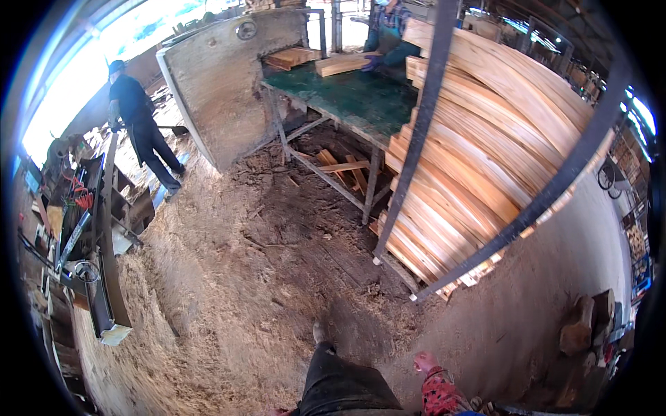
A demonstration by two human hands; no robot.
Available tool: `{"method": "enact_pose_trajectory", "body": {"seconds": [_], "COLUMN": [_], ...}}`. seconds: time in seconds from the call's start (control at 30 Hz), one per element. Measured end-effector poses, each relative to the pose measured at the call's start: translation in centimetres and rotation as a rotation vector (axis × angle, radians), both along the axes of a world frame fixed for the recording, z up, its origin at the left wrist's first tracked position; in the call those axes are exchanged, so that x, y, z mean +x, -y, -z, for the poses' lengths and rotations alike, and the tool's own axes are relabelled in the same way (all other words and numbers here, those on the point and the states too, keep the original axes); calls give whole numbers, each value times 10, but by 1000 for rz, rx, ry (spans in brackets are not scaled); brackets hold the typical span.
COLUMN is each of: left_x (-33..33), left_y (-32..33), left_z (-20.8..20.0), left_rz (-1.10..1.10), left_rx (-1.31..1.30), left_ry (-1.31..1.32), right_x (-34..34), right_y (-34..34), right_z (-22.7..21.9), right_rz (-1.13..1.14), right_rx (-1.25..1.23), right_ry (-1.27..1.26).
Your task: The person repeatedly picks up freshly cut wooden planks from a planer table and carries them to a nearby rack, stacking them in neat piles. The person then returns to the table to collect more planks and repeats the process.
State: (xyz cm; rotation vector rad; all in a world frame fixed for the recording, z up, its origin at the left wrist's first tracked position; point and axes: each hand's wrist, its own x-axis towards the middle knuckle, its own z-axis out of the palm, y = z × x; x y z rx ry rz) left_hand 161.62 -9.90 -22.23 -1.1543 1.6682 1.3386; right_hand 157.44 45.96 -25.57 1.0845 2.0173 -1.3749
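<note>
My right hand (425, 361) hangs low beside my right leg, its sleeve red and patterned. Its fingers look loosely curled, with nothing visible in them. Only a sliver of my left hand (279, 412) shows at the lower edge, and its fingers are hidden. Neither hand touches any of the wood. Ahead to the right, a tall stack of sawn boards (479, 159) leans within a dark metal frame (424, 104). A green-topped table (347, 93) stands beyond, bearing a few wooden pieces (345, 64). My dark-trousered leg and a shoe (320, 331) are on the sawdust-covered ground.
Behind the table a person (390, 31) has a gloved hand at the wood. Another person in dark clothes (135, 125) stands far left, holding a long-handled tool. A metal machine beam (104, 277) with tools lies left. Log pieces (577, 329) sit at the right. Offcuts (343, 166) lie under the table.
</note>
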Motion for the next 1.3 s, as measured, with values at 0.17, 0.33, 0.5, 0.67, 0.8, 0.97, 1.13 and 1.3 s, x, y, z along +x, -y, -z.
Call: {"method": "enact_pose_trajectory", "body": {"seconds": [0.17,0.33,0.5,0.67,0.8,0.97,1.13,1.3], "left_x": [-59,-159,-348,-478,-551,-583,-569,-608], "left_y": [11,53,35,0,-25,-15,21,26], "left_z": [22,70,-8,-52,-49,-25,-26,-33], "left_rz": [5,169,-91,-159,-120,-165,-443,-473], "left_rx": [-18,-89,113,200,280,214,171,101], "left_ry": [1,-133,-345,-477,-492,-426,-216,-107], "right_x": [-97,-146,-213,-301,-379,-486,-623,-750], "right_y": [37,70,89,93,90,88,80,89], "right_z": [-10,-14,-43,-55,-40,-23,-13,4], "right_rz": [-16,38,167,119,91,1,-382,-427], "right_rx": [13,-146,-150,-151,-147,-133,-142,-18], "right_ry": [30,69,109,170,165,170,128,-119]}}
